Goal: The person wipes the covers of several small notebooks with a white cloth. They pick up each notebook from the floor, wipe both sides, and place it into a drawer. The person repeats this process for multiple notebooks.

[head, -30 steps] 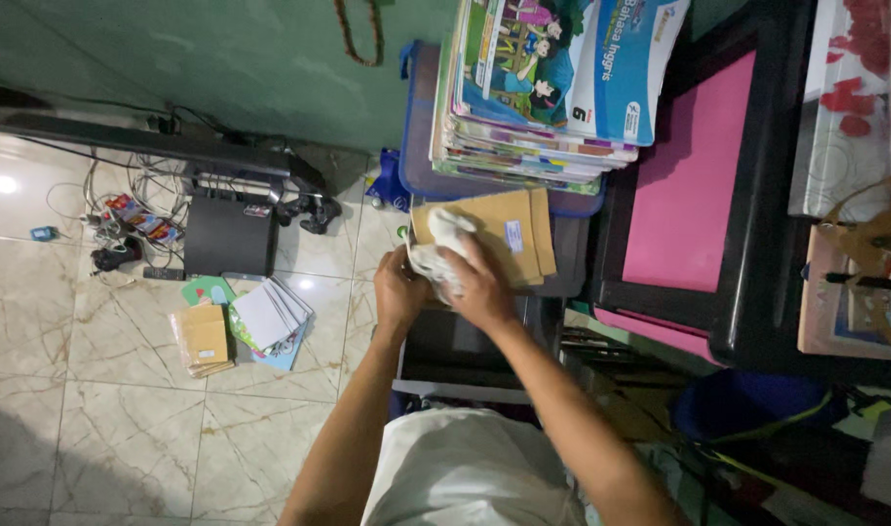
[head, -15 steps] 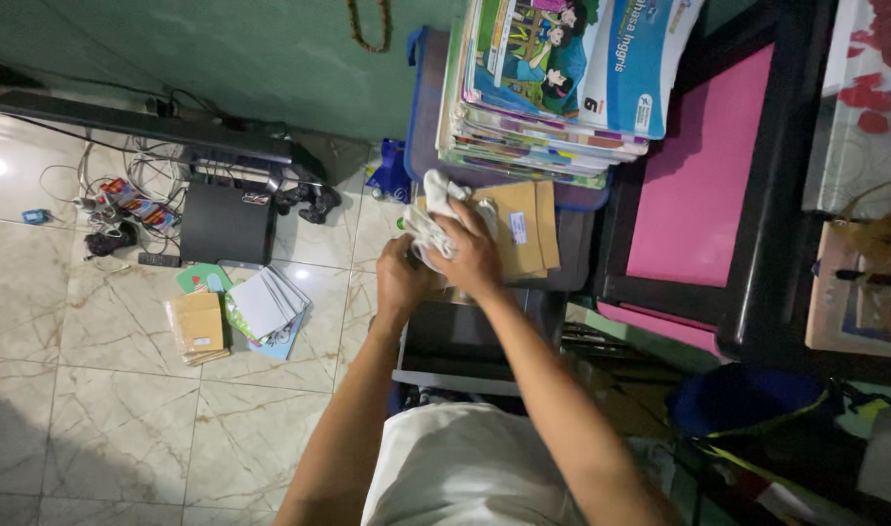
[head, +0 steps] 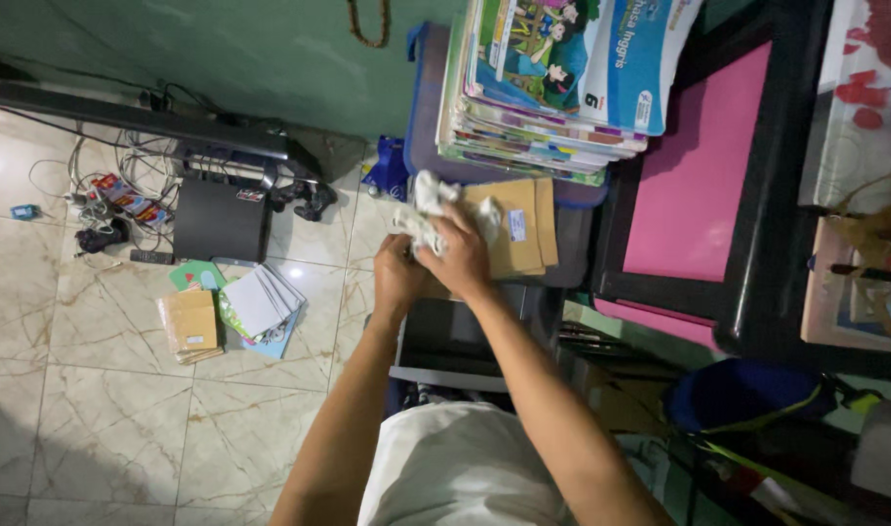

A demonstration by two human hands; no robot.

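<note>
Both hands meet over a crumpled white cloth point(head: 428, 200). My right hand point(head: 460, 258) presses down on the cloth and grips it against a brown envelope point(head: 518, 229). My left hand point(head: 398, 278) holds the cloth's lower left side. The envelope lies flat under a tall stack of colourful books point(head: 552, 88). Below my hands sits a dark box-shaped unit point(head: 460, 336).
A black-framed pink panel point(head: 694, 175) stands to the right. On the tiled floor at left lie a black console point(head: 219, 219), tangled cables point(head: 94, 200), a brown booklet point(head: 190, 323) and a fan of white cards point(head: 260, 302). A blue bag point(head: 747, 394) sits lower right.
Both hands with the cloth shifted slightly up and left over the envelope. The cloth looks more bunched above my right hand.
</note>
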